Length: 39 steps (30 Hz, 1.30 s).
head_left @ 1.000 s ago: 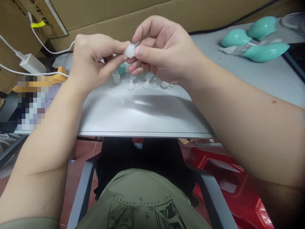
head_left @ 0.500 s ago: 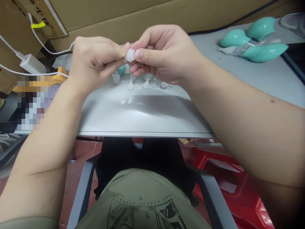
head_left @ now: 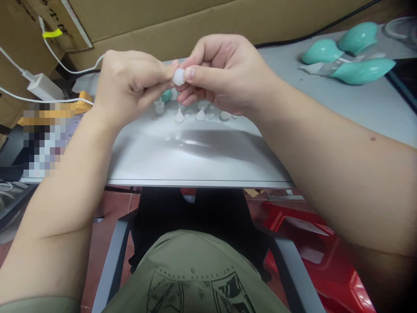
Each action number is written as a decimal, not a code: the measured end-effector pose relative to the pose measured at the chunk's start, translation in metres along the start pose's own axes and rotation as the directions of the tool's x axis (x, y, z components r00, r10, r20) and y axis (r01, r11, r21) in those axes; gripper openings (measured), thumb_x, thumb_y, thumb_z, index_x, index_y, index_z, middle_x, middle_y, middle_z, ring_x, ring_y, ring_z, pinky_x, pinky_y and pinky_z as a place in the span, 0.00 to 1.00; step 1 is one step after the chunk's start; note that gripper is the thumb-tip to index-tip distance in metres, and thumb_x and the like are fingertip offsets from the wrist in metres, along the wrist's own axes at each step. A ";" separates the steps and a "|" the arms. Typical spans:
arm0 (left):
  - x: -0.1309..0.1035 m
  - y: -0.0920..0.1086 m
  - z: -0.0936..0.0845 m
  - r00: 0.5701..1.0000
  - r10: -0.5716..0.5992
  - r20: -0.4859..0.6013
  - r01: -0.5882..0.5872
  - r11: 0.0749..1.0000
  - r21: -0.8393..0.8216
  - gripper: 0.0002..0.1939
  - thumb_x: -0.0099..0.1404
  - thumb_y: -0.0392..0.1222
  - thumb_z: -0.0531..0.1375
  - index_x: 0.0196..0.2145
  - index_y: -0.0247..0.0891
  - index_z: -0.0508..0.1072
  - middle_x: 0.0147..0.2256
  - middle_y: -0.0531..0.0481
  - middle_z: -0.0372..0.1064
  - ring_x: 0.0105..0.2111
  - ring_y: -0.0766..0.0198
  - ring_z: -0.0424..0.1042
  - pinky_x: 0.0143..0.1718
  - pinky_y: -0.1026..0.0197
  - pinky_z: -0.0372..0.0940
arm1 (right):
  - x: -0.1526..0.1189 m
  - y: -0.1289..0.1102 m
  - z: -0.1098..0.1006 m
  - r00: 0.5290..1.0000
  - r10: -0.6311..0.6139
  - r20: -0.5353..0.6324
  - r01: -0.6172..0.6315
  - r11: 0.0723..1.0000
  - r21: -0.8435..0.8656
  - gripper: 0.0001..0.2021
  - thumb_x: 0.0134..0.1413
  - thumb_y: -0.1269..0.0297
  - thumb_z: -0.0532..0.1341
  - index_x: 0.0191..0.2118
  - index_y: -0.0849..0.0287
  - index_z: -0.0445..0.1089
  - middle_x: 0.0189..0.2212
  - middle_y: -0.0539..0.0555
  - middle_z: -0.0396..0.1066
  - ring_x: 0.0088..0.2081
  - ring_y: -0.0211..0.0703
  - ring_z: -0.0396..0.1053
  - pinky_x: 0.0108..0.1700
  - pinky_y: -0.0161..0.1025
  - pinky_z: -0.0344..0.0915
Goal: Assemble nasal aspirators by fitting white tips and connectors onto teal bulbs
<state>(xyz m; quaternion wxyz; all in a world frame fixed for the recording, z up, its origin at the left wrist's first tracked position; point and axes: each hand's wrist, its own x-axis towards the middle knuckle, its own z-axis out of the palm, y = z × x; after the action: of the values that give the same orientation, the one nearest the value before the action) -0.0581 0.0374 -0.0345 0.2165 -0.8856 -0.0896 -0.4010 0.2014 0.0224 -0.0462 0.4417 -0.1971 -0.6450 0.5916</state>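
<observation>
Small white part (head_left: 179, 76) pinched between both hands, upper centre of frame, raised above the counter (head_left: 195, 167).
Part sits between the two grips: left hand (head_left: 128, 80) has its left edge at the fingertips, right hand (head_left: 224, 71) has thumb on its right edge; neither hand is nearer, both touch it. Part looks stubby; long axis can't be told, far ends covered by fingers. Left hand back-up, knuckles high, thumb and index drawn together; right hand turned palm inward, thumb toward camera, lower fingers curled loosely beneath. Forearms run in from lower left and right edges. Below the hands, white funnel-shaped pieces (head_left: 200, 114) and a clear cup-like piece (head_left: 159, 106); teal bulb-shaped pieces (head_left: 365, 71) upper right, well apart.
</observation>
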 end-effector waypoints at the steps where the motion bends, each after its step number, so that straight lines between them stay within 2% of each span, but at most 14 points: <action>1: 0.000 0.000 0.000 1.000 -0.013 -0.007 0.013 1.000 0.002 0.25 0.94 0.60 0.60 0.46 0.44 0.88 0.30 0.55 0.76 0.26 0.70 0.75 0.28 0.63 0.63 | 0.000 -0.001 0.001 1.000 -0.005 -0.004 0.005 1.000 0.000 0.09 0.69 0.68 0.75 0.37 0.54 0.76 0.35 0.50 0.84 0.35 0.38 0.85 0.39 0.29 0.85; 6: 0.001 0.002 0.001 0.996 -0.053 -0.068 0.055 0.998 0.026 0.19 0.92 0.51 0.65 0.42 0.45 0.87 0.28 0.56 0.72 0.25 0.67 0.74 0.27 0.60 0.60 | 0.002 0.000 0.008 0.996 -0.062 -0.065 0.065 0.997 0.046 0.07 0.77 0.74 0.69 0.42 0.60 0.77 0.33 0.51 0.83 0.32 0.37 0.83 0.36 0.29 0.83; 10: 0.002 0.001 0.003 0.995 -0.052 -0.088 0.059 0.996 0.073 0.15 0.91 0.42 0.65 0.43 0.43 0.88 0.28 0.56 0.75 0.26 0.69 0.78 0.29 0.63 0.65 | 0.004 0.000 0.011 0.993 -0.028 -0.113 0.035 0.998 0.055 0.11 0.82 0.77 0.63 0.41 0.61 0.74 0.31 0.50 0.82 0.30 0.35 0.82 0.32 0.28 0.81; 13: 0.002 -0.002 0.005 0.994 0.009 -0.110 0.002 0.995 0.097 0.14 0.90 0.41 0.65 0.43 0.42 0.87 0.28 0.57 0.76 0.26 0.70 0.78 0.28 0.65 0.65 | 0.002 -0.001 0.013 0.991 0.022 -0.136 -0.018 0.999 0.029 0.14 0.81 0.72 0.68 0.37 0.57 0.71 0.32 0.49 0.81 0.30 0.35 0.82 0.32 0.28 0.79; 16: 0.003 -0.004 0.007 0.988 0.019 -0.152 -0.005 0.996 0.094 0.13 0.90 0.41 0.66 0.43 0.44 0.87 0.29 0.56 0.78 0.26 0.69 0.79 0.27 0.64 0.65 | 0.001 -0.001 0.015 0.987 0.031 -0.159 -0.034 0.999 -0.016 0.17 0.74 0.66 0.76 0.35 0.54 0.69 0.32 0.49 0.81 0.30 0.37 0.81 0.31 0.29 0.79; 22: 0.004 0.000 0.006 0.994 0.051 -0.093 -0.037 0.989 0.145 0.11 0.87 0.37 0.68 0.42 0.45 0.84 0.31 0.57 0.82 0.27 0.65 0.83 0.25 0.57 0.60 | 0.002 0.005 0.011 0.982 -0.060 -0.181 0.043 0.994 -0.099 0.12 0.72 0.65 0.70 0.34 0.56 0.70 0.32 0.54 0.82 0.27 0.39 0.75 0.27 0.33 0.75; 25: 0.003 0.001 0.005 0.996 0.028 -0.081 -0.012 0.982 0.190 0.12 0.88 0.36 0.67 0.42 0.46 0.83 0.33 0.57 0.84 0.30 0.62 0.87 0.27 0.56 0.64 | 0.002 0.006 0.010 0.979 -0.075 -0.190 0.047 0.988 -0.148 0.17 0.69 0.57 0.76 0.33 0.55 0.71 0.34 0.56 0.82 0.29 0.41 0.77 0.29 0.35 0.77; 27: 0.002 -0.004 0.004 0.995 0.066 -0.071 -0.049 0.975 0.215 0.11 0.88 0.37 0.67 0.43 0.46 0.83 0.35 0.57 0.86 0.31 0.60 0.89 0.26 0.56 0.65 | 0.001 0.005 0.009 0.977 -0.080 -0.197 0.043 0.982 -0.185 0.23 0.65 0.48 0.81 0.32 0.55 0.72 0.33 0.55 0.82 0.29 0.41 0.78 0.30 0.36 0.79; 29: 0.000 -0.011 0.003 0.989 0.136 -0.064 -0.117 0.963 0.242 0.09 0.88 0.40 0.67 0.44 0.47 0.84 0.35 0.57 0.88 0.30 0.59 0.89 0.24 0.57 0.64 | 0.001 0.003 0.009 0.977 -0.067 -0.200 0.029 0.982 -0.188 0.24 0.61 0.46 0.84 0.31 0.55 0.74 0.32 0.54 0.81 0.29 0.41 0.78 0.30 0.36 0.80; 32: -0.004 -0.020 0.004 0.982 0.180 -0.052 -0.159 0.947 0.279 0.06 0.86 0.41 0.68 0.46 0.48 0.84 0.36 0.57 0.89 0.28 0.59 0.88 0.22 0.56 0.62 | 0.002 0.001 0.010 0.978 -0.037 -0.207 0.004 0.988 -0.154 0.20 0.59 0.54 0.84 0.30 0.55 0.75 0.30 0.53 0.80 0.28 0.40 0.77 0.28 0.33 0.78; 35: -0.007 -0.022 0.005 0.988 0.150 -0.044 -0.131 0.947 0.292 0.06 0.86 0.42 0.68 0.45 0.49 0.84 0.36 0.56 0.88 0.29 0.59 0.88 0.23 0.55 0.62 | 0.002 0.000 0.010 0.976 -0.015 -0.215 -0.020 0.987 -0.157 0.14 0.62 0.63 0.79 0.30 0.54 0.75 0.30 0.51 0.80 0.28 0.39 0.76 0.28 0.31 0.78; 39: -0.005 -0.010 0.005 0.994 0.097 -0.045 -0.081 0.957 0.279 0.07 0.86 0.40 0.68 0.47 0.51 0.85 0.37 0.57 0.89 0.31 0.56 0.90 0.24 0.53 0.64 | 0.001 0.001 0.010 0.979 -0.022 -0.203 -0.010 0.988 -0.156 0.17 0.64 0.62 0.79 0.30 0.55 0.73 0.29 0.52 0.79 0.27 0.38 0.76 0.28 0.31 0.78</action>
<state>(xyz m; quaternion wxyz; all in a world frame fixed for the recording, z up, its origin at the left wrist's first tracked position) -0.0611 0.0491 -0.0380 0.3585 -0.8378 -0.0983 -0.4000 0.1926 0.0172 -0.0459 0.4904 -0.2887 -0.6413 0.5146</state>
